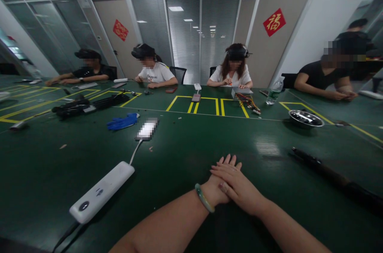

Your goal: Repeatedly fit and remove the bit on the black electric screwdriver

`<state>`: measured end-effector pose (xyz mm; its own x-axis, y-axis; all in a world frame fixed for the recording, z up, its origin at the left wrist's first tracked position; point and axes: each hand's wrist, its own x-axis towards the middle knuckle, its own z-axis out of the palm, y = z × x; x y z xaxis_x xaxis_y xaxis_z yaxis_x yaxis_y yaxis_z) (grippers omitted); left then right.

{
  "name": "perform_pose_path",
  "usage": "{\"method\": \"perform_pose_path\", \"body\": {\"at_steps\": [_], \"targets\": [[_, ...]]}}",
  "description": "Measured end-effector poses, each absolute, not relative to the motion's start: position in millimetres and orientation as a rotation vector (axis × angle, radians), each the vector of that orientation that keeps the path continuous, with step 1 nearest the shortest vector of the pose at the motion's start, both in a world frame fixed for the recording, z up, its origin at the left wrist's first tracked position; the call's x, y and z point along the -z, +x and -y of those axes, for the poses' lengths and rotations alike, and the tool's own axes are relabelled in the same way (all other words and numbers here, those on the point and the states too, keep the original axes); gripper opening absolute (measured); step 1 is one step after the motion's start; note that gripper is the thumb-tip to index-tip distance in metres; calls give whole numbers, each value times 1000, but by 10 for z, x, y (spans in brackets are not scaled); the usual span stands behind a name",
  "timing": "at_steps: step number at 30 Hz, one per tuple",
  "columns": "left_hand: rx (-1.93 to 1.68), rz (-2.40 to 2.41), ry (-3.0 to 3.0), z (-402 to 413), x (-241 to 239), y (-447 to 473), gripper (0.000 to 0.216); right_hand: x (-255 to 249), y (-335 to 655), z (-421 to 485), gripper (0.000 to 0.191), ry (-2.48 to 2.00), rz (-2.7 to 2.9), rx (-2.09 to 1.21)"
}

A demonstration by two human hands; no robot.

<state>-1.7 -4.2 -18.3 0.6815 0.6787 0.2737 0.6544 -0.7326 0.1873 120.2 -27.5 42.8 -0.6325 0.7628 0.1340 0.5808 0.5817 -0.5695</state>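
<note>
The person's bare left hand (214,190) is lying palm down over a broad, dark green, glossy surface (185,153), with its fingers pointing forward and slightly apart. The bare right hand (245,193) is crossing it from above, its fingers and thumb resting on the back of the left. Neither grip is clamping any object; the right fingers are lying close together, stretched out rather than curled.

A rounded, green jade-like bracelet (202,197) is circling the left wrist. Well to the left, a long white plastic device (103,192) is lying aslant, a thin white cable (136,152) joining it to a pale-screened, blurred phone (146,129). A crumpled blue glove (122,122) is sitting just beyond the phone. On the right hand's side, a long black rod-like object (329,174) is stretching toward the edge of view, apart from both hands, and a shiny round metal bowl (306,118) is standing farther back. Across the surface, two people in white tops are sitting, wearing dark headsets.
</note>
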Motion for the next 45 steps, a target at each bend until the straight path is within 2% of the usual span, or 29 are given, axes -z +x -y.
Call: {"method": "perform_pose_path", "body": {"at_steps": [29,45], "targets": [[-522,-1127,2842,8,278,9,72,-477,1204,298,46,-1091,2439,-711],[-300,-1195,2956,73,79,-33,66,-488,1231,294,46,-1054,2439,-748]]}}
